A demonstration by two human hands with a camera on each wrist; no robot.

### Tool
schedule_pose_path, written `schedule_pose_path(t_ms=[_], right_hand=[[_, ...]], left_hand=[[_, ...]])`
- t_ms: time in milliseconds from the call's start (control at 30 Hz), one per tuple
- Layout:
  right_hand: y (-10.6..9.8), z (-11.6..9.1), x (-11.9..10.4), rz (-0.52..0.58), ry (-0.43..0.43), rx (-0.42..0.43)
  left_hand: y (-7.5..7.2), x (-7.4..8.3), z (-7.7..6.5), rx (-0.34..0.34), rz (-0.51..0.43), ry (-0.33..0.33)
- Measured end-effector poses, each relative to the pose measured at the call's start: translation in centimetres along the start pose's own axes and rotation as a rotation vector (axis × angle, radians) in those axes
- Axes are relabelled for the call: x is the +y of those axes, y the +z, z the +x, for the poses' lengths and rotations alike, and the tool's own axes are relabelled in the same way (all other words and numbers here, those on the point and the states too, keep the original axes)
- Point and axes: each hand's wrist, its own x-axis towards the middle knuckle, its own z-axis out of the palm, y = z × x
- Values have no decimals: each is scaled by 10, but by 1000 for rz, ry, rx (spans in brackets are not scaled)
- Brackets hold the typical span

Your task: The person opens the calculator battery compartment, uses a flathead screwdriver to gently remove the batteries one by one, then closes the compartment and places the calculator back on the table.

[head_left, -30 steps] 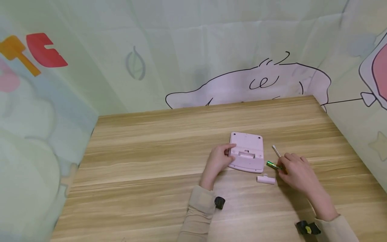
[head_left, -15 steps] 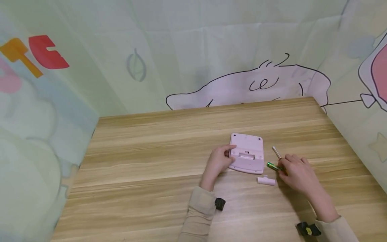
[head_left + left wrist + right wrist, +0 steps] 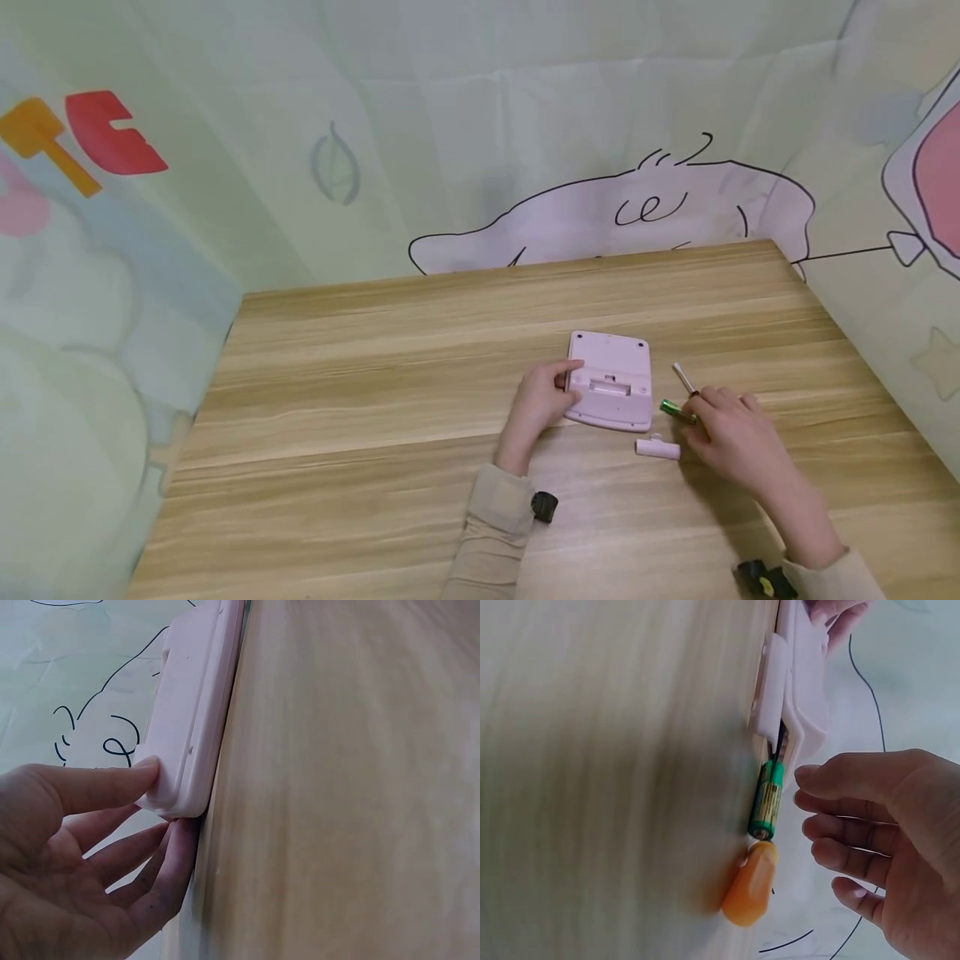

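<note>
A pink calculator (image 3: 613, 350), by its look, lies back side up on the table with its battery slot uncovered. My left hand (image 3: 542, 396) grips its left edge, thumb on the upper face and fingers at the side and below. To the right are a green and gold battery (image 3: 767, 799) and a screwdriver with an orange handle (image 3: 750, 889). Over them hovers my right hand (image 3: 885, 825), its fingers relaxed and apart from the battery in the right wrist view. From the head, that hand covers the battery's end and the screwdriver's handle; the screwdriver's metal shaft (image 3: 684, 377) shows.
The small pink battery cover (image 3: 657, 448) lies just below the calculator's lower right corner. The wood-grain table (image 3: 360, 400) extends far to the left. Printed cloth (image 3: 480, 150) hangs behind the table's back edge.
My right hand has shifted slightly left over the battery. My left hand keeps its grip on the calculator, and the head view has moved a little.
</note>
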Motion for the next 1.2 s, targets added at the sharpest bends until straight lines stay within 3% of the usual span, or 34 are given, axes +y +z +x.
schedule_pose_path(t_ms=[633,1200], right_hand=[[2,-1,-19,50,-28,-58],[11,-1,-25,45,-65,-45]], left_hand=[[1,-1,1,4,12,6],[1,0,0,6,26,7]])
